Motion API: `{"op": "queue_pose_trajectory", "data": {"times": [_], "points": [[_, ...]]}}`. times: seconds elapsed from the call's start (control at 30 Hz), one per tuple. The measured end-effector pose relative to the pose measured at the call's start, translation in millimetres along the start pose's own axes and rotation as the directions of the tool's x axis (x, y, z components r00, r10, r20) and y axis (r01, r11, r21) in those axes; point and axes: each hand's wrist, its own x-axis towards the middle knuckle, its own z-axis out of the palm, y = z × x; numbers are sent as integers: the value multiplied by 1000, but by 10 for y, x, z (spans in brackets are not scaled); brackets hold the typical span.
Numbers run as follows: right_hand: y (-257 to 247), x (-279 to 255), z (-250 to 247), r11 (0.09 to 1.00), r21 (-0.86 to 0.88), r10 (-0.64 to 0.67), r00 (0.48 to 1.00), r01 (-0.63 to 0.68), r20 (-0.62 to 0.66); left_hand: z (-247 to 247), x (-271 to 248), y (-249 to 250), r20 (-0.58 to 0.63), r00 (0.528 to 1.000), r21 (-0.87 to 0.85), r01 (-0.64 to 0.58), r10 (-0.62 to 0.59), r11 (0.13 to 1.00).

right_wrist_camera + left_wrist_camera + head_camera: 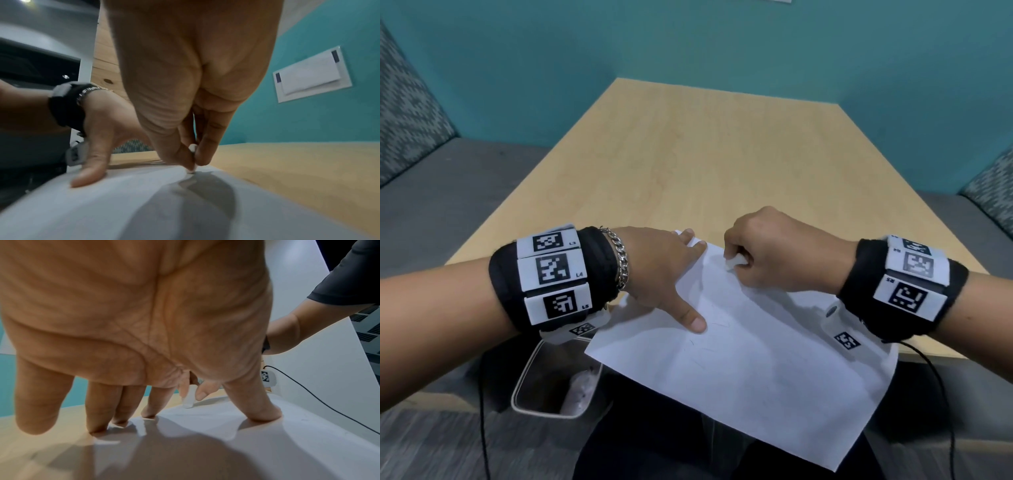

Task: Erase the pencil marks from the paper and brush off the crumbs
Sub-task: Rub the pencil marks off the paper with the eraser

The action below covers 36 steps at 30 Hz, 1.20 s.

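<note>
The right hand (774, 250) covers most of the eraser (734, 262), so only its white tip shows. The paper (756, 359) hangs past the bench (688, 154) edge; its pencil marks (698, 346) are too faint to read. The clear container (544, 387) holds blurred contents.

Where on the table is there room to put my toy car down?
The far half of the wooden table is bare, from the teal wall down to the hands. The near edge is crowded: the left hand presses the paper flat, and the right hand pinches the eraser onto it.
</note>
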Motion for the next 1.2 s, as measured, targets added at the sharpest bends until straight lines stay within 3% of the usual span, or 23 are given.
{"op": "queue_pose_trajectory", "data": {"times": [0.13, 0.33, 0.5, 0.6, 0.8, 0.9, 1.03, 1.2], "points": [[-109, -72, -17, 995, 35, -97, 993, 94, 66, 5, 7, -4, 12, 1000, 16, 7, -8, 1000], [192, -41, -114, 989, 134, 68, 998, -68, 8, -46, 36, -24, 14, 1000, 42, -22, 21, 999], [298, -277, -138, 979, 183, 74, 992, -91, 99, -184, 176, -147, -24, 998, 155, -53, 57, 987], [319, -417, -109, 972, 206, 93, 991, -112, 98, -293, 265, -202, -57, 997, 129, -46, 54, 991], [156, -663, -52, 984, 178, -12, 994, -8, 110, -322, 331, -124, -127, 979, 88, -146, 157, 985], [143, -658, -87, 986, 168, -10, 994, -8, 106, -267, 288, -87, -93, 978, 37, -186, 189, 982], [239, -508, -122, 977, 185, 106, 994, -105, 3, -194, 243, -54, -63, 987, -16, -150, 149, 989], [174, -440, -47, 974, 143, 173, 985, -173, 12, -147, 235, -60, 14, 998, 34, -64, 64, 997]]}}
